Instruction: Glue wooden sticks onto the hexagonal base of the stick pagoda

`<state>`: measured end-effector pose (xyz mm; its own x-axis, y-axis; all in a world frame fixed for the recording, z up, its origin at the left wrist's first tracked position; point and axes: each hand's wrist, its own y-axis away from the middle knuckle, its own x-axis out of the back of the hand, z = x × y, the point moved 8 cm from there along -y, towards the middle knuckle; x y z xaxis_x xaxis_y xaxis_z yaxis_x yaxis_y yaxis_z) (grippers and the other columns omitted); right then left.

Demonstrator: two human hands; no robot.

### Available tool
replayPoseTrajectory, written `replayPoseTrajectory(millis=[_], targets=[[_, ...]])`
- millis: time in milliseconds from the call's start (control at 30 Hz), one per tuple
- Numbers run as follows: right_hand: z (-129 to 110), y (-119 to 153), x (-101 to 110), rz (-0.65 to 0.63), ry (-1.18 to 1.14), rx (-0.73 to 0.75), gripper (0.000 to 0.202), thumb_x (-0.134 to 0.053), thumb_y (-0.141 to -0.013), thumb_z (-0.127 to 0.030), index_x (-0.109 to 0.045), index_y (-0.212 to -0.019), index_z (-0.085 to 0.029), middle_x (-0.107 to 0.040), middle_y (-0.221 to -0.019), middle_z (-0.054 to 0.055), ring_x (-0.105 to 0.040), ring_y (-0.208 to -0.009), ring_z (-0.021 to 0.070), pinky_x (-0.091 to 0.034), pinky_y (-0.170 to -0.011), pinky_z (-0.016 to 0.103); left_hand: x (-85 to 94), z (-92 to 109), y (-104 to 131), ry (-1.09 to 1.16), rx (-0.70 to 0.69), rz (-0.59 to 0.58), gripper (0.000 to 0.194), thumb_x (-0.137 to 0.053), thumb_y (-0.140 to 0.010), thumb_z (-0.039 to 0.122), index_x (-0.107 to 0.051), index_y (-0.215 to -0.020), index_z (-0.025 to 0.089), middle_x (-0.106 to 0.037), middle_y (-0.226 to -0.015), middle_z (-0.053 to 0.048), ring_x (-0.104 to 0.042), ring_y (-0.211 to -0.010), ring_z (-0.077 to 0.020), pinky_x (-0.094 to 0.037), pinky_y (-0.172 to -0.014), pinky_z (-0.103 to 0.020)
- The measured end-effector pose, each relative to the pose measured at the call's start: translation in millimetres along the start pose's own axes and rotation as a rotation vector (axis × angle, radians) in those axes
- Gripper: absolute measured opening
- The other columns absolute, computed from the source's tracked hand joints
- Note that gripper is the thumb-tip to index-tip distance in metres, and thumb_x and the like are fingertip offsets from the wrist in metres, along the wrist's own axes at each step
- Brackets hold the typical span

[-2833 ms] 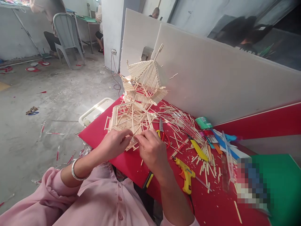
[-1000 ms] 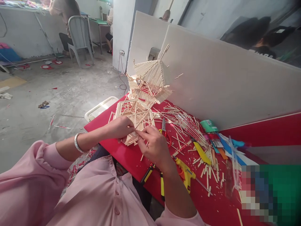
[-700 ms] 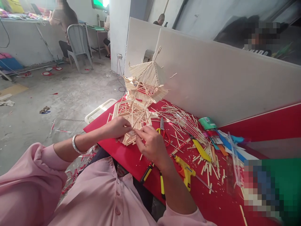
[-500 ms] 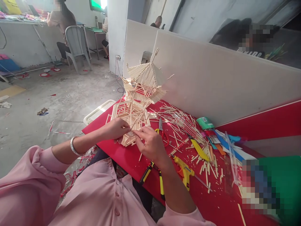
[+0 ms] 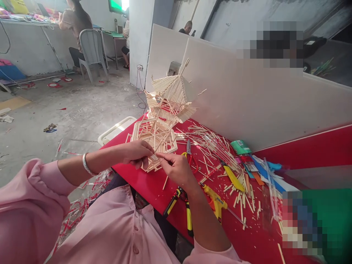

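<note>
In front of me on a red tabletop (image 5: 129, 165) is a hexagonal frame of thin wooden sticks (image 5: 167, 137). Behind it rises a pagoda-like stick model (image 5: 172, 88) with a pointed roof. My left hand (image 5: 137, 152) is closed in a pinch over the frame's near side. Opposite it, my right hand (image 5: 177, 168) pinches too, its fingertips nearly meeting the left ones. Whatever lies between the fingertips is too small and covered to make out. One stick (image 5: 165, 182) projects below the right hand.
Right of the frame lie scissors (image 5: 188, 146) and many loose sticks (image 5: 211, 141). Pliers (image 5: 172, 203), a yellow glue gun (image 5: 216, 200) and a yellow cutter (image 5: 233, 179) are nearer. A white board (image 5: 233, 91) stands behind the table. A person sits by a chair (image 5: 92, 47).
The view has shifted slightly, so the models appear a little further right. Both hands stay at the frame's near side, with fingers slightly repositioned; the left fingers curl lower.
</note>
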<state>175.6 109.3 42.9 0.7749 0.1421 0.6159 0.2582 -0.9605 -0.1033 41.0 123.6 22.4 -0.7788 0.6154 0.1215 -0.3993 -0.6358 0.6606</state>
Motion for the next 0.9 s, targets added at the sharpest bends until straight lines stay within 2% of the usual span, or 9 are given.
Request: replayPoseTrajectory(millis=[67,200,367,533,667,767,900], targets=[[2.0,0.2,-0.8,0.001,-0.004,-0.019,0.032,-0.055,-0.084,-0.024,-0.076,-0.109,-0.025,-0.076,-0.106,0.002,-0.072,-0.094,0.0193,-0.056,-0.084,0.028,0.5,-0.4,2.8,0.04,0.079,0.001,0.019,-0.047,-0.082,0.012,-0.06,-0.095,0.018,-0.059,-0.044,0.002,-0.041,-0.03,-0.0088,-0.018,-0.037,-0.02],[5.9,0.3,-1.7,0.004,0.015,-0.041,0.032,-0.056,-0.084,-0.025,-0.076,-0.109,-0.024,-0.078,-0.098,0.002,-0.072,-0.079,0.0179,-0.056,-0.072,0.026,-2.4,3.4,4.7,0.123,0.16,-0.019,0.012,-0.046,-0.082,0.012,-0.058,-0.081,0.017,-0.058,-0.044,0.0,-0.04,-0.032,-0.0071,-0.016,-0.037,-0.018],[11.6,-0.2,-3.8,0.001,-0.004,-0.072,0.033,-0.056,-0.084,-0.029,-0.076,-0.11,-0.022,-0.078,-0.095,0.003,-0.071,-0.074,0.0175,-0.054,-0.068,0.026,-10.9,2.7,6.0,0.21,0.228,-0.044,0.017,-0.044,-0.087,0.011,-0.056,-0.076,0.017,-0.057,-0.045,0.0,-0.04,-0.032,-0.0068,-0.02,-0.037,-0.016],[14.8,-2.3,-5.1,-0.004,-0.085,-0.122,0.033,-0.056,-0.083,-0.031,-0.078,-0.105,-0.02,-0.078,-0.095,0.005,-0.071,-0.083,0.0202,-0.054,-0.072,0.027,-8.4,5.5,10.3,0.083,0.239,0.009,0.016,-0.041,-0.093,0.012,-0.053,-0.086,0.019,-0.057,-0.045,0.001,-0.042,-0.031,-0.008,-0.022,-0.038,-0.018],[17.0,-2.8,-6.8,-0.023,-0.163,-0.167,0.035,-0.057,-0.082,-0.034,-0.078,-0.106,-0.018,-0.077,-0.092,0.006,-0.069,-0.084,0.021,-0.052,-0.07,0.028,-6.4,6.2,10.5,0.008,0.261,-0.007,0.013,-0.039,-0.097,0.018,-0.051,-0.09,0.018,-0.058,-0.048,0.001,-0.044,-0.033,-0.0077,-0.021,-0.039,-0.019],[19.3,-2.0,-8.4,-0.042,-0.232,-0.212,0.039,-0.059,-0.079,-0.036,-0.077,-0.107,-0.016,-0.074,-0.078,0.006,-0.063,-0.071,0.0175,-0.047,-0.06,0.026,-6.9,6.2,8.3,-0.003,0.236,-0.031,0.014,-0.037,-0.098,0.017,-0.05,-0.093,0.018,-0.058,-0.048,0.001,-0.044,-0.034,-0.0075,-0.02,-0.039,-0.019],[25.0,-0.5,-15.4,-0.096,-0.414,-0.319,0.048,-0.062,-0.074,-0.038,-0.075,-0.111,-0.01,-0.054,-0.051,-0.003,-0.042,-0.048,0.0091,-0.033,-0.047,0.023,-8.5,4.7,6.8,0.004,0.203,-0.038,0.013,-0.038,-0.097,0.015,-0.05,-0.095,0.017,-0.058,-0.049,0.001,-0.044,-0.035,-0.0078,-0.019,-0.04,-0.021]])
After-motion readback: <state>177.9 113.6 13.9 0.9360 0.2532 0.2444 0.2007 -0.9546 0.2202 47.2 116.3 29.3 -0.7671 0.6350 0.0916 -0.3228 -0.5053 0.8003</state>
